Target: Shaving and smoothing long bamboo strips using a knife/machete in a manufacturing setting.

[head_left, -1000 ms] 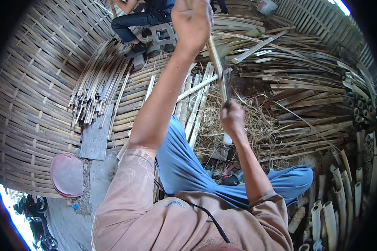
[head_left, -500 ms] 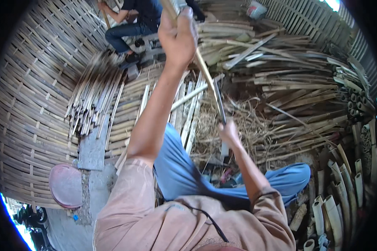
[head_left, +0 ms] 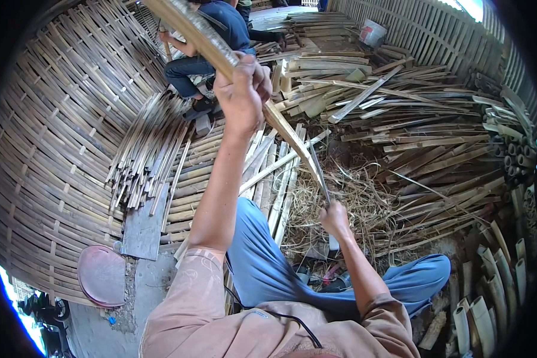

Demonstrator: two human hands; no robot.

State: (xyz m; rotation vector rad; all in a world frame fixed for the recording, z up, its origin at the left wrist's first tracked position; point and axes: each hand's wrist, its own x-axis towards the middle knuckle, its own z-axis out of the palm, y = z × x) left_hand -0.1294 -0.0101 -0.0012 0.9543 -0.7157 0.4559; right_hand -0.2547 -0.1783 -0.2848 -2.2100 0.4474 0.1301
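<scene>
My left hand (head_left: 243, 98), raised ahead of me, is closed round a long split bamboo strip (head_left: 286, 132). The strip slants from the upper left down toward my right hand. A knife (head_left: 320, 173) with a dark, narrow blade lies against the strip's lower end. Its handle is gripped in my right hand (head_left: 335, 219), whose fingers mostly hide it. Curly bamboo shavings (head_left: 358, 209) are heaped under and beside the knife.
Split bamboo (head_left: 429, 119) is piled at the right, with bamboo tubes (head_left: 480, 316) at the near right. Thin strips (head_left: 152, 149) are stacked at the left before a woven wall (head_left: 48, 161). A co-worker (head_left: 221, 30) sits at the far left; a bucket (head_left: 373, 33) stands far back.
My left hand and the strip are lower and farther left, with the strip slanting more. My right hand and knife have come a little nearer. The whole view has shifted slightly.
</scene>
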